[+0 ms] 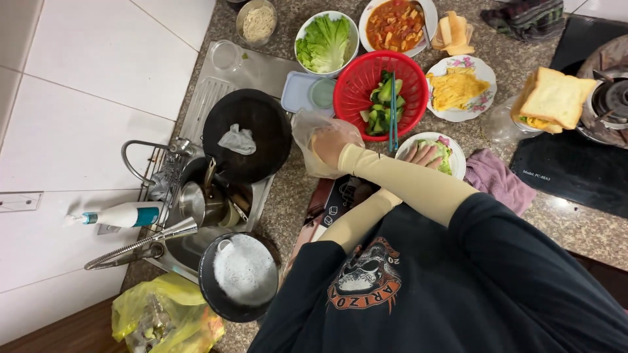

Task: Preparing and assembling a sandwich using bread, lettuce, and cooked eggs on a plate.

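Head view, looking down at a granite counter (pixel 297 189); my forearms cross in front of my chest.

1. Right hand (pixel 331 145): it reaches across to the left and sits inside a clear plastic bag (pixel 307 131), just beside the red colander. The film covers the fingers, so I cannot tell whether they are curled or spread.
2. Left hand (pixel 425 155): it passes under my right forearm. The fingers lie flat and extended on the greens in a small floral plate (pixel 456 157); they clamp nothing.
3. Red colander (pixel 366 72): it stands directly beyond both hands and holds cut green vegetables, with blue chopsticks (pixel 393 127) laid across its near rim.
4. Surroundings: a bowl of lettuce (pixel 325 42) and a dish of red stew (pixel 396 25) stand behind the colander. A plate of omelette (pixel 458 88) is to its right, with a stacked bread sandwich (pixel 555 98) further right. A black pan (pixel 261 147) rests at the sink edge to the left, and a purple cloth (pixel 497 180) lies near the floral plate.
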